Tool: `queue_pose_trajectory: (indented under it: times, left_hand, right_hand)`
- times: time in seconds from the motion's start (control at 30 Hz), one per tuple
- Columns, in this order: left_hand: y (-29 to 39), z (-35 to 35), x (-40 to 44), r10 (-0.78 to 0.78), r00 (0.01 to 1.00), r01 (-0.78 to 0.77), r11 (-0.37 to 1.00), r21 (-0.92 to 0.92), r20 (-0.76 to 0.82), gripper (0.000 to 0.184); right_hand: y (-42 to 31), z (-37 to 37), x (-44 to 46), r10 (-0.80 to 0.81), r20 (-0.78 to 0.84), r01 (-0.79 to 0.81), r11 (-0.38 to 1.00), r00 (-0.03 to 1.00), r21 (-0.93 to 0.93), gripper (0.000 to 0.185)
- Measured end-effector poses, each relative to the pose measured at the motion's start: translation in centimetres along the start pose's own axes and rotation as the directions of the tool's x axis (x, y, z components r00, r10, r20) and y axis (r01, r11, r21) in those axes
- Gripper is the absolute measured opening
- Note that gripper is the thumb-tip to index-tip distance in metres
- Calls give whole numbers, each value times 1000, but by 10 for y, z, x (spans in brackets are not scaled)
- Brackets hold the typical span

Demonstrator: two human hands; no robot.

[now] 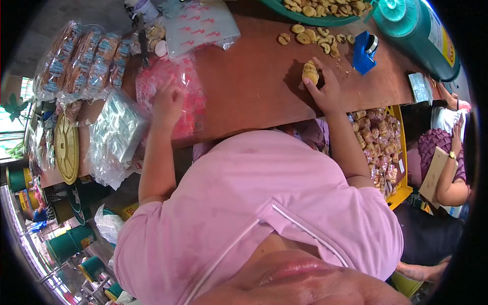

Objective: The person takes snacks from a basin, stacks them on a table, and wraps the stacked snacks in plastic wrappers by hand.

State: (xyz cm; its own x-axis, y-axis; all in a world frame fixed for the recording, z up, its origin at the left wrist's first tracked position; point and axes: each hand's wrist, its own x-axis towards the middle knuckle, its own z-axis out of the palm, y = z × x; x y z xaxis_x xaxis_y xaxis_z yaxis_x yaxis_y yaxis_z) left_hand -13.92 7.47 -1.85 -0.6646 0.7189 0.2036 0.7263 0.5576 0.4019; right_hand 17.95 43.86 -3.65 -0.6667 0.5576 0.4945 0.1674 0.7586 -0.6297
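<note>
In the head view the hands are well apart: the right hand (pixel 325 87) is closed about a stack (pixel 310 74) of cookies over the table (pixel 244 76), thumb on one side and fingers on the other, while the left hand (pixel 168 104) rests with bent fingers at the red bags (pixel 194 114); whether it pinches one I cannot tell. The stack, with no wrapping visible, could crumble if squeezed hard, or shed a cookie if the grip slackens. The bags look thin and overlapping, so two could cling together, or some slide off the near edge. Loose cookies (pixel 305 37) and the dispenser (pixel 363 60) sit near enough for a careless right hand to knock
</note>
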Motion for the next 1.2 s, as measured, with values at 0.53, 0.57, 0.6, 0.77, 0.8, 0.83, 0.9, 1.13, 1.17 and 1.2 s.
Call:
queue_pose_trajectory:
  times: [0.53,0.57,0.6,0.77,0.8,0.83,0.9,1.13,1.17,1.2]
  left_hand:
    - [182,75,29,522,831,-364,773,-520,194,41]
    - [196,79,18,572,784,-479,804,-352,240,49]
    - [203,80,11,606,738,-582,794,-176,297,57]
    - [164,67,38,452,870,-392,877,-277,197,86]
    - [155,57,37,368,910,-346,927,-144,188,89]
    - [148,53,32,273,910,-284,959,-9,313,97]
    - [148,49,25,263,899,-297,954,47,350,101]
    - [143,51,24,298,879,-328,944,20,372,104]
    - [142,52,25,299,879,-329,944,20,372,104]
    - [141,52,26,300,879,-331,944,20,371,105]
  right_hand:
    - [-3,-4,0,96,10,-96,995,995,36,76]
    - [-4,-5,1,101,8,-101,995,995,23,78]
    - [-5,-5,1,88,-18,-88,996,996,18,75]
    - [5,-6,-3,84,55,-87,994,995,61,85]
    - [0,-7,-4,69,111,-77,995,991,70,86]
    - [-12,-8,-6,53,167,-67,994,985,81,87]
    - [-44,-5,-6,89,344,-145,980,935,139,92]
    - [-83,40,8,-166,377,195,980,911,-40,97]
    - [-80,41,6,-171,365,194,981,915,-26,97]
    - [-76,40,4,-177,354,194,981,918,-12,97]
